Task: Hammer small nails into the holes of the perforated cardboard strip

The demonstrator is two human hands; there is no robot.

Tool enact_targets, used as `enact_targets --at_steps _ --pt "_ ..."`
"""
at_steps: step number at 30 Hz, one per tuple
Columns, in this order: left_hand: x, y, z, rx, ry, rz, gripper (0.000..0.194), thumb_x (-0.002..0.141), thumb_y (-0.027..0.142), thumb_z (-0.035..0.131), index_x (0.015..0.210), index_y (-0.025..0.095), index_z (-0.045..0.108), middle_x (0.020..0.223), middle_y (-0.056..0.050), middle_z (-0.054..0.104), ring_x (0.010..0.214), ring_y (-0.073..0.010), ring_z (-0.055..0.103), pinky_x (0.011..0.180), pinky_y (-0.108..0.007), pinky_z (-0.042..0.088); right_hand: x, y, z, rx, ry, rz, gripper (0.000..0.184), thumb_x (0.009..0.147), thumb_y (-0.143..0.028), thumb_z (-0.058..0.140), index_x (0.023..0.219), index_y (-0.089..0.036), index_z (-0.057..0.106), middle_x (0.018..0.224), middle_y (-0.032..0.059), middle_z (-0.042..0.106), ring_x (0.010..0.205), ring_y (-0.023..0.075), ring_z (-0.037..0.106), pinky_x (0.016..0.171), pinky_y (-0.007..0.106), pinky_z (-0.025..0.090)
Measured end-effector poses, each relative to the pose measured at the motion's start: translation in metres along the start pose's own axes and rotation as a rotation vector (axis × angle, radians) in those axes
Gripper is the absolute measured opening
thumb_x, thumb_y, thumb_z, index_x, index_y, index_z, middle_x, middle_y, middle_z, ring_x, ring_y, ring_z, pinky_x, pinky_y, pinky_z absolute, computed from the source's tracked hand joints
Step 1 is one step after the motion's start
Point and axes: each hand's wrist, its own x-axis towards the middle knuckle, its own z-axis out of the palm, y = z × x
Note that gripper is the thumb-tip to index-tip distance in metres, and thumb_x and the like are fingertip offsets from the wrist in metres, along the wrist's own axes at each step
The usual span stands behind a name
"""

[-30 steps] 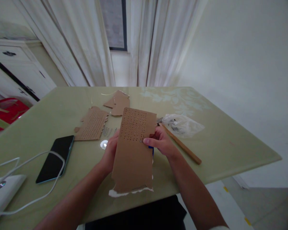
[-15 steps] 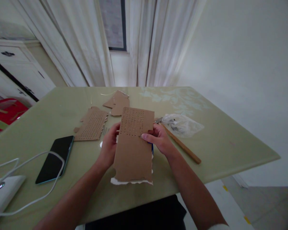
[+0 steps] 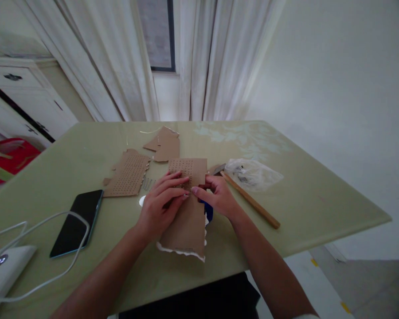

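A brown cardboard piece (image 3: 184,228) with rows of small holes in its upper part and a torn white lower edge lies under both hands. My left hand (image 3: 162,199) is over its face, thumb and forefinger pinched together by the lowest holes; anything between them is too small to make out. My right hand (image 3: 219,195) grips the right edge, thumb on top and fingers underneath. A blue thing (image 3: 208,212), mostly hidden, shows under that edge. To the left are another punched cardboard piece (image 3: 128,175) and several thin metal pins (image 3: 148,183).
Torn cardboard scraps (image 3: 168,146) lie farther back on the table (image 3: 319,212). At right are a wooden-handled tool (image 3: 252,201) and a clear plastic bag (image 3: 256,173) with small dark items. A phone (image 3: 76,223), a white cable (image 3: 58,277) and a white device (image 3: 11,268) occupy the left.
My left hand has left the cardboard's left edge and come over its face, pinching by the holes. The cardboard has dropped lower and tilted flatter; more of the blue thing shows.
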Motion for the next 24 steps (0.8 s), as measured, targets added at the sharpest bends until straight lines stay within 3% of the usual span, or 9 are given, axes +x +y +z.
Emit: enact_targets --at_steps 6,10,13,15,17,19,21,24 --pt "-0.006 0.003 0.004 -0.079 0.015 0.019 0.018 0.107 0.01 0.064 0.115 0.024 0.072 0.136 -0.01 0.082 0.143 -0.0274 0.07 0.129 -0.064 0.048 0.0 -0.001 0.0 -0.015 -0.019 -0.037 0.041 0.089 -0.05 0.089 0.113 -0.017 0.083 0.086 0.0046 0.077 0.069 0.0169 0.069 0.061 0.025 0.058" --pt "-0.004 0.008 0.002 -0.218 0.137 -0.051 0.017 0.112 0.014 0.055 0.117 0.025 0.066 0.131 -0.008 0.084 0.135 -0.0254 0.075 0.126 -0.062 0.052 0.002 0.002 0.0 -0.031 0.026 -0.028 0.037 0.09 -0.05 0.086 0.107 -0.017 0.083 0.088 0.0056 0.078 0.07 0.0174 0.069 0.06 0.025 0.056" --pt "0.002 -0.001 -0.009 -0.126 0.304 -0.21 0.007 0.111 0.025 0.063 0.114 0.023 0.068 0.115 -0.006 0.087 0.117 -0.0238 0.083 0.111 -0.049 0.063 0.004 0.003 -0.002 0.083 0.087 0.007 0.037 0.086 -0.051 0.088 0.1 -0.018 0.081 0.087 0.0048 0.077 0.069 0.0167 0.067 0.061 0.026 0.055" --pt "0.006 -0.018 -0.019 0.029 0.375 -0.412 0.016 0.107 0.036 0.069 0.11 0.021 0.073 0.099 -0.006 0.086 0.096 -0.0227 0.084 0.093 -0.04 0.066 0.005 0.002 -0.003 0.145 0.151 -0.001 0.035 0.082 -0.05 0.091 0.095 -0.019 0.081 0.082 0.003 0.075 0.067 0.0155 0.063 0.061 0.025 0.052" --pt "0.007 -0.039 -0.029 0.139 0.257 -0.628 0.026 0.103 0.044 0.068 0.108 0.02 0.078 0.093 -0.007 0.085 0.085 -0.0241 0.082 0.079 -0.037 0.064 0.006 0.001 -0.005 0.158 0.222 -0.04 0.031 0.081 -0.048 0.091 0.089 -0.019 0.08 0.076 0.0013 0.072 0.063 0.0142 0.058 0.058 0.025 0.048" --pt "0.005 -0.058 -0.037 0.343 0.066 -0.767 0.027 0.099 0.041 0.068 0.105 0.02 0.083 0.093 -0.008 0.085 0.082 -0.0267 0.08 0.077 -0.038 0.061 0.007 -0.001 -0.006 0.152 0.266 -0.077 0.029 0.08 -0.047 0.089 0.082 -0.02 0.079 0.072 0.0004 0.069 0.06 0.0133 0.053 0.056 0.025 0.045" --pt "0.001 -0.071 -0.039 0.551 -0.118 -0.814 0.029 0.099 0.038 0.064 0.107 0.02 0.085 0.101 -0.012 0.085 0.091 -0.0306 0.08 0.085 -0.042 0.06 0.007 -0.002 -0.006 0.153 0.276 -0.092 0.029 0.08 -0.047 0.089 0.079 -0.02 0.078 0.07 0.0002 0.067 0.059 0.0129 0.05 0.055 0.025 0.042" --pt "-0.004 -0.076 -0.036 0.662 -0.255 -0.827 0.032 0.101 0.037 0.061 0.108 0.02 0.087 0.105 -0.015 0.084 0.101 -0.035 0.079 0.088 -0.044 0.058 0.007 -0.003 -0.005 0.159 0.267 -0.094 0.027 0.08 -0.045 0.088 0.079 -0.02 0.078 0.069 0.0001 0.067 0.058 0.0127 0.05 0.054 0.024 0.041"
